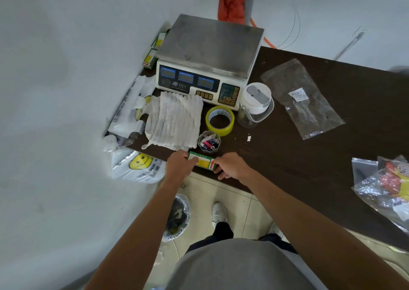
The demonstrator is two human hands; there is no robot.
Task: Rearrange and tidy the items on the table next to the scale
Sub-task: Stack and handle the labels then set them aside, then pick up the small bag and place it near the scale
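Here, a dark wood-grain table (pixel 309 103) against a pale grey wall (pixel 55 90), beige floor tiles (pixel 243 201) below. At the near edge, 6 o'clock from the scale (pixel 210 44): a green box (pixel 202 162), label up, long axis from 9 to 3 o'clock, its red arrow aimed at 12. Left hand (pixel 178 168) pinching the 9 o'clock end, right hand (pixel 232 166) curled round the 3 o'clock end. Label print too small to read. Yellow smiley on the plastic bag (pixel 137 165) at 9 o'clock.

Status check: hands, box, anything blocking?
Left hand and right hand both holding green box at table front edge. Small cup, white cloth close behind it.
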